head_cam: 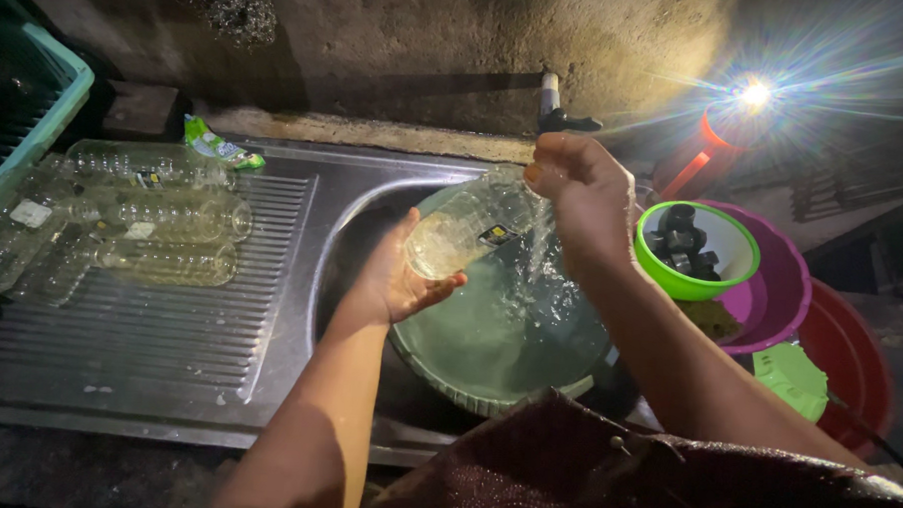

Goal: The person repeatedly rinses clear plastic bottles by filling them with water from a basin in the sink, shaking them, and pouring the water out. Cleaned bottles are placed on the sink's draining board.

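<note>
I see the clear plastic bottle (473, 225) held tilted over the green basin (488, 355) in the sink. Long axis runs diag: base lower-left, neck upper-right. Left hand (401, 272) cups the base, fingers curled; right hand (579, 193) wraps the neck end. Water running down.

Drained bottles (122, 222) — green bowl (696, 285)

Green sachet (222, 146) on drainboard (149, 324); bottles bear small labels.
</note>
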